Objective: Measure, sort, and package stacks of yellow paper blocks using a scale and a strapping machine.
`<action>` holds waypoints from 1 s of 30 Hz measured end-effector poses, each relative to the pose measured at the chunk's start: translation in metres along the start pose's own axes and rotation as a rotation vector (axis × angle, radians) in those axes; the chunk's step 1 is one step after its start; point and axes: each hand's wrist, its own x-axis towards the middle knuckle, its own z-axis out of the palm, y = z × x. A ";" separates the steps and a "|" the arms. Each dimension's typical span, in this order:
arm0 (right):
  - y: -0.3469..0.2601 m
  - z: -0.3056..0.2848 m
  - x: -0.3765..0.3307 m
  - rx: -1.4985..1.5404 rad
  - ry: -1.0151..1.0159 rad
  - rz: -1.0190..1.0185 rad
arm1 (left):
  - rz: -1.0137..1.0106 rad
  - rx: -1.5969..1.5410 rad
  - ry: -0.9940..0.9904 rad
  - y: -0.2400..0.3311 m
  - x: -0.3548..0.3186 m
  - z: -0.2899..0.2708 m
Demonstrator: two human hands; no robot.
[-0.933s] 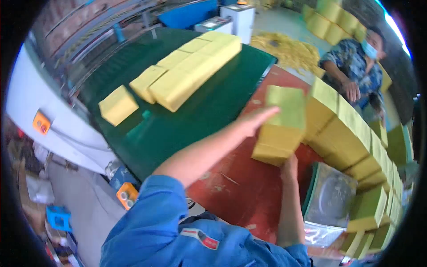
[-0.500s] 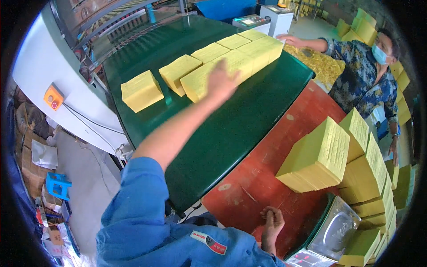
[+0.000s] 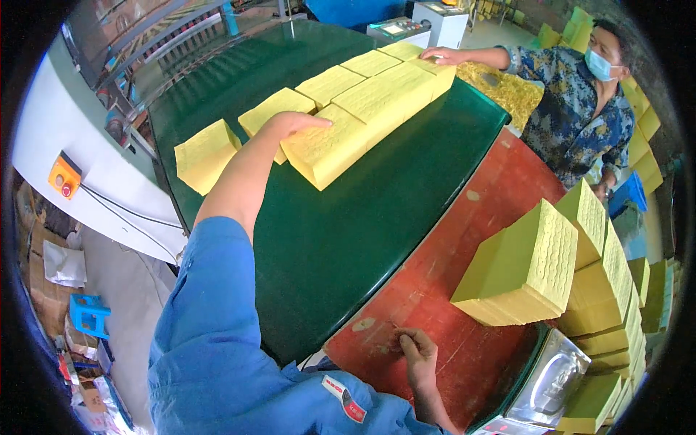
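Two rows of yellow paper stacks [image 3: 388,93] lie side by side on a dark green tabletop. My left hand [image 3: 299,125] is open, its fingers laid flat across the near end of these rows, on top of the nearest stack [image 3: 326,148]. Just left of it, a single yellow paper stack [image 3: 206,154] sits apart from the others, partly behind my forearm. Low over the red board [image 3: 391,304], my right hand [image 3: 420,359] hangs with loosely bent fingers and nothing visible in them.
Across the table a masked co-worker rests a hand [image 3: 444,56] on the rows' far end. Yellow paper stacks [image 3: 518,264] are piled at the right, beside a metal-topped scale [image 3: 547,380]. A white machine body [image 3: 80,145] with an orange button box [image 3: 64,176] stands left.
My left hand has moved left and nearer along the rows, coming down on the near stack. The front row has closed up toward the far end. My right hand has shifted slightly left.
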 end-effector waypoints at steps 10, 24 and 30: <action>0.002 0.002 -0.048 0.188 -0.212 0.253 | 0.094 -0.213 -0.549 -0.004 -0.110 0.116; 0.108 -0.074 -0.204 0.904 -0.380 0.329 | 0.697 0.401 -0.374 -0.012 -0.409 0.335; 0.081 -0.099 -0.237 0.853 -0.333 0.146 | 0.901 0.465 0.145 -0.022 -0.475 0.354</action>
